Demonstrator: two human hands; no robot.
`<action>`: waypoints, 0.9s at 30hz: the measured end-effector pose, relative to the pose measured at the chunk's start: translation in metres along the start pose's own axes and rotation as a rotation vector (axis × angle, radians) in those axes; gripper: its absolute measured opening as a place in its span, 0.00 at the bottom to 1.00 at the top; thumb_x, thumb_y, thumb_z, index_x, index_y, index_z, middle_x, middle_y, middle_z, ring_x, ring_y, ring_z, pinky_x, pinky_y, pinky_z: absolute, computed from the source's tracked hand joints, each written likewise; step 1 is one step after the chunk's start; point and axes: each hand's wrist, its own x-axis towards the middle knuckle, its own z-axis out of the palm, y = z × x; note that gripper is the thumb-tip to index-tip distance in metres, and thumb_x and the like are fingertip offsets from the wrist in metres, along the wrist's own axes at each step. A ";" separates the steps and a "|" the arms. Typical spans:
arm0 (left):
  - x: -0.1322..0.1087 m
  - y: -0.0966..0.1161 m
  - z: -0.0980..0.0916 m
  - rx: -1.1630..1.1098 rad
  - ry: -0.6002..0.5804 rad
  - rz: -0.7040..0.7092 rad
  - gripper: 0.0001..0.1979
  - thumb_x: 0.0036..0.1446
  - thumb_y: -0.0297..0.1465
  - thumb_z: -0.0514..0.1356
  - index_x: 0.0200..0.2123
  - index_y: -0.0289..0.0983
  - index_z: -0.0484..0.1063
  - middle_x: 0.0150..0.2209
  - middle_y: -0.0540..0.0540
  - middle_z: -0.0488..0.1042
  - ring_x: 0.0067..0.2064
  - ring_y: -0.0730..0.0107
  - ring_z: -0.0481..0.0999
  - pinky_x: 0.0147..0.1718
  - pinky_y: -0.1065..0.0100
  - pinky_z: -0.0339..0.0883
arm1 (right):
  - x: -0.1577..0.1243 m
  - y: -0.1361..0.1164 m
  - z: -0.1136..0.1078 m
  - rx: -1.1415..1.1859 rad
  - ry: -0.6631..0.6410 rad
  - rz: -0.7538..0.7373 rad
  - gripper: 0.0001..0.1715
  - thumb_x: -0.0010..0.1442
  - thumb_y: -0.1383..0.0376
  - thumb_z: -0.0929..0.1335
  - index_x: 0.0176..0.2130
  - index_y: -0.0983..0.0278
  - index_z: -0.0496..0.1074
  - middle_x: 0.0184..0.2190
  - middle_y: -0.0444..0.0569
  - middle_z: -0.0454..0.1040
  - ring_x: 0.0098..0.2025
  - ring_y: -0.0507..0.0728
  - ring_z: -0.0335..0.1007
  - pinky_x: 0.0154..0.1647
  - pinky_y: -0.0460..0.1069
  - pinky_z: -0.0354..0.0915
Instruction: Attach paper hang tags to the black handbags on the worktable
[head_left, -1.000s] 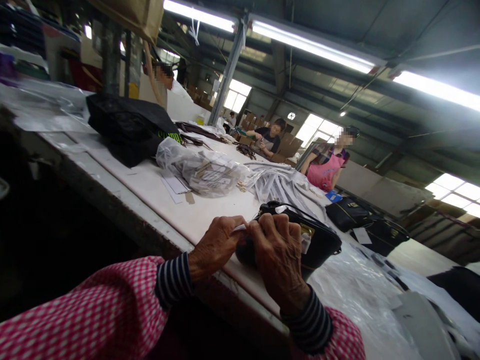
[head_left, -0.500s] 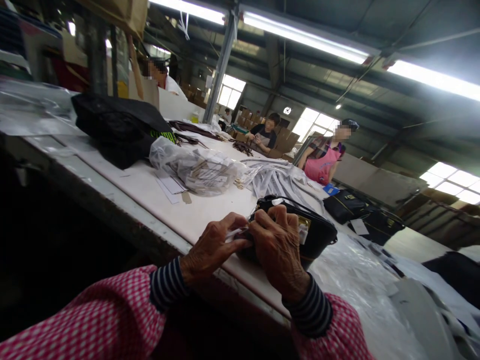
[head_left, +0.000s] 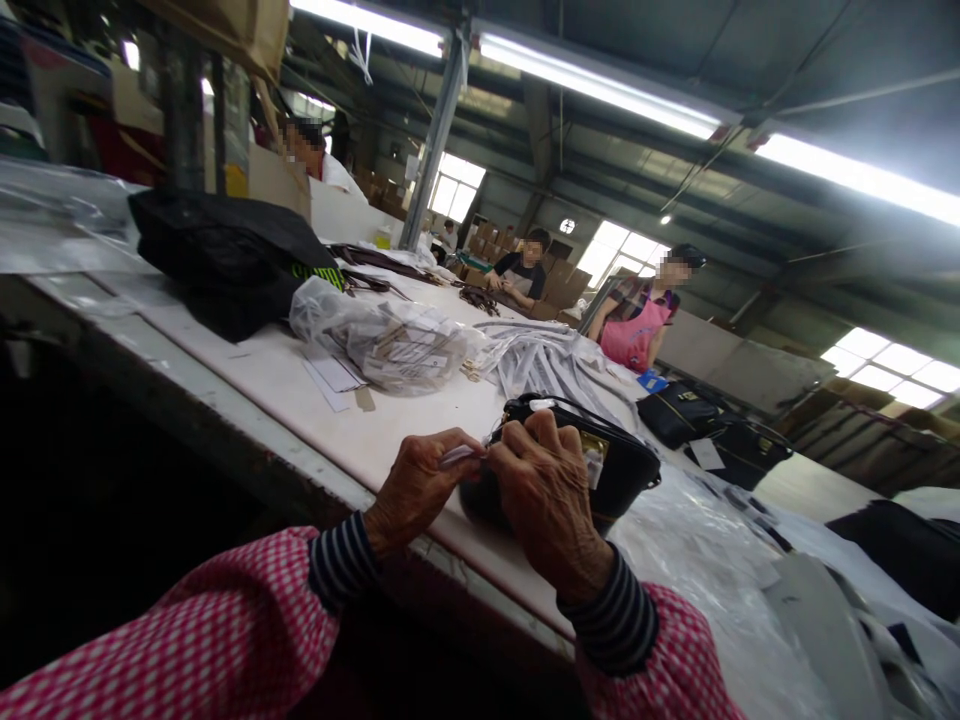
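A black handbag [head_left: 626,465] with a gold plate on its front and a thin handle on top stands at the table's near edge. My left hand [head_left: 424,480] is closed in a pinch on a small white paper piece [head_left: 459,455] beside the bag's left end. Over the bag's left part lies my right hand [head_left: 547,500], its fingers bent and gripping the bag near the top edge. What the right fingertips touch is partly hidden behind the knuckles.
A clear plastic bag of tags [head_left: 405,350] and a black cloth bag [head_left: 225,255] lie to the left. Wrapped straps [head_left: 536,355] are piled behind the handbag. Other black handbags [head_left: 679,410] and plastic sheeting [head_left: 697,560] lie right. A co-worker in a pink apron [head_left: 634,335] stands across the table.
My left hand has drawn slightly left with the white paper piece, its fingers now pinched closer together. My right hand stays on the handbag. The whole view has shifted a little.
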 end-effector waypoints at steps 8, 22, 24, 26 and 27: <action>0.001 0.001 -0.005 0.205 -0.051 0.075 0.07 0.59 0.29 0.62 0.41 0.37 0.79 0.35 0.50 0.80 0.37 0.68 0.79 0.37 0.72 0.68 | -0.001 0.005 -0.002 0.037 -0.012 -0.093 0.04 0.63 0.66 0.71 0.35 0.62 0.73 0.34 0.47 0.71 0.45 0.62 0.58 0.38 0.57 0.48; -0.004 0.002 -0.002 0.103 -0.015 -0.005 0.07 0.59 0.32 0.62 0.39 0.37 0.78 0.32 0.50 0.79 0.35 0.68 0.77 0.34 0.72 0.67 | -0.002 0.007 0.007 0.104 0.075 -0.141 0.09 0.64 0.67 0.70 0.31 0.64 0.70 0.33 0.46 0.70 0.43 0.60 0.59 0.39 0.57 0.50; -0.005 0.005 0.001 0.094 0.008 -0.027 0.08 0.58 0.34 0.62 0.37 0.37 0.78 0.29 0.50 0.78 0.32 0.69 0.75 0.32 0.72 0.66 | -0.007 0.006 0.012 0.126 0.134 -0.141 0.10 0.66 0.67 0.68 0.31 0.64 0.69 0.32 0.46 0.69 0.42 0.59 0.59 0.39 0.57 0.50; -0.006 0.011 0.006 0.094 0.043 -0.047 0.08 0.56 0.36 0.62 0.34 0.38 0.78 0.26 0.52 0.75 0.30 0.70 0.73 0.30 0.72 0.65 | -0.013 0.005 0.017 0.137 0.178 -0.168 0.10 0.67 0.67 0.67 0.32 0.64 0.69 0.32 0.45 0.69 0.42 0.58 0.59 0.39 0.57 0.51; -0.006 0.013 0.009 0.100 0.057 -0.057 0.08 0.55 0.37 0.63 0.32 0.38 0.77 0.25 0.52 0.74 0.29 0.70 0.72 0.29 0.72 0.64 | -0.016 0.004 0.018 0.134 0.190 -0.186 0.09 0.67 0.67 0.66 0.33 0.64 0.69 0.33 0.45 0.69 0.42 0.58 0.59 0.39 0.57 0.52</action>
